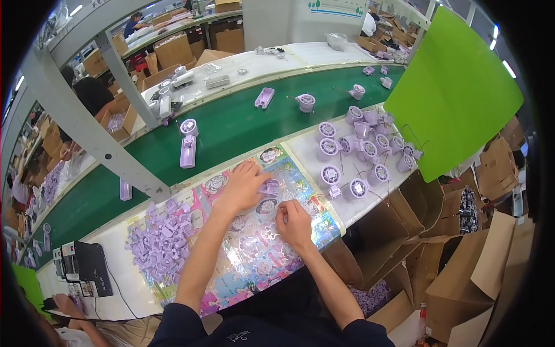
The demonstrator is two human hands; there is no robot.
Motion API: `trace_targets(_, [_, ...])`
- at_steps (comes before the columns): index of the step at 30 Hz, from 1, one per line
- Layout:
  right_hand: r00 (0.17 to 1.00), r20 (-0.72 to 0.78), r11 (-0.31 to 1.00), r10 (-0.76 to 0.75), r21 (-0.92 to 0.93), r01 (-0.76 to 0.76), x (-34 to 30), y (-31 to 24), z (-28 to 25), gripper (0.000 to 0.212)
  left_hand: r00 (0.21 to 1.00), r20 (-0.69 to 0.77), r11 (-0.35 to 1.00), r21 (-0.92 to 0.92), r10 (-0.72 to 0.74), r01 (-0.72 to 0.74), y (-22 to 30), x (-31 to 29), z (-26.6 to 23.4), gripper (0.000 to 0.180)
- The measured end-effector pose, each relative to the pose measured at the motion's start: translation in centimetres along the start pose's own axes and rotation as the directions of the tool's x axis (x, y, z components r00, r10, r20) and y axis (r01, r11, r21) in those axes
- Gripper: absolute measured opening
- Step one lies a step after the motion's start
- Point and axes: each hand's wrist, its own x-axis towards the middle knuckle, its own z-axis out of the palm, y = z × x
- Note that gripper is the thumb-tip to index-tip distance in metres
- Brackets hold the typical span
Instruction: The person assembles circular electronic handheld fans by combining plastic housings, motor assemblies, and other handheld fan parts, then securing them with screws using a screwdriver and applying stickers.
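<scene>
My left hand (243, 186) lies flat, fingers pinning a small purple part (270, 186) on the sticker sheet (254, 254); right hand (293, 222) pinches at the sheet. Risk: a sticker tearing or creasing if I pull crooked, I reckon.

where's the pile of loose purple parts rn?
In the head view, the pile of purple parts sits on the white bench at the person's left, beside the left forearm, overlapping the left edge of the cartoon sticker sheet and right of the black device.
</scene>
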Motion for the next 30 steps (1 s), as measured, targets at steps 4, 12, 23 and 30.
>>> trace_targets(4, [0.999,-0.050,1.000,0.014,0.013,-0.013,-0.1,-0.1,-0.5,0.013,0.995,-0.011,0.994,-0.050,-0.097,0.096,2.6,-2.2,0.3,0.058])
trace_targets(12, [0.979,-0.191,0.990,-0.068,-0.133,0.043,0.7,-0.5,-2.1,0.028,0.942,-0.284,0.978,-0.156,-0.177,0.137,2.7,-6.6,2.4,0.051])
trace_targets(23, [0.841,0.536,0.873,0.080,-0.445,0.201,10.5,6.7,-10.5,0.051,0.947,-0.242,0.971,-0.163,-0.211,0.175,3.4,-6.8,1.8,0.054])
trace_targets(30, [0.901,0.416,0.992,0.123,-0.063,-0.106,11.8,-0.1,-10.1,0.052,0.931,-0.181,0.938,-0.204,-0.317,0.280,3.8,-7.7,0.7,0.060])
